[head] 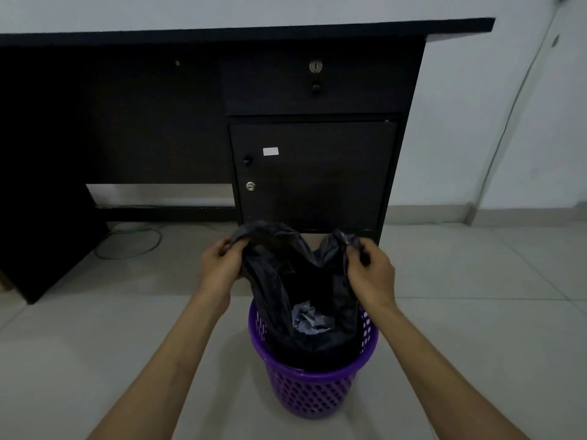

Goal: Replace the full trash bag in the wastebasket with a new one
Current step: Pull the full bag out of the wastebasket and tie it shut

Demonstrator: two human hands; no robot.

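- The left hand (219, 265) gripped the left top corner of the black trash bag (279, 281), its fingers curled round a bunched fold of plastic.
- The right hand (370, 271) held the bag's right top corner in the same way, with fingers and thumb closed on a gathered twist of plastic.
- Both forearms reached in from the bottom edge of the view, one on each side of the wastebasket (305, 395).
- The bag hung stretched between the two hands with its mouth pulled wide, and the far edge dipped between the two raised corners.
- The lower part of the bag sat inside the purple wastebasket, while the upper part rose well above the basket's rim.
- Crumpled pale paper (309, 319) lay inside the bag, visible through the open mouth.
- The wastebasket was round plastic with a perforated wall and stood upright on the pale tiled floor (95, 328).
- Beyond the basket stood a dark desk (158, 122), near it but apart from it.
- The desk's right side had a drawer (349, 96) with a lock (315, 66) and a knob (315, 87).
- Below the drawer was a cabinet door (317, 192) carrying a small white label (270, 151).
- A green cable (136, 246) lay looped on the floor under the desk, left of the hands.
- A thin cable (514, 106) ran down the pale wall (460, 138) to the right of the desk.
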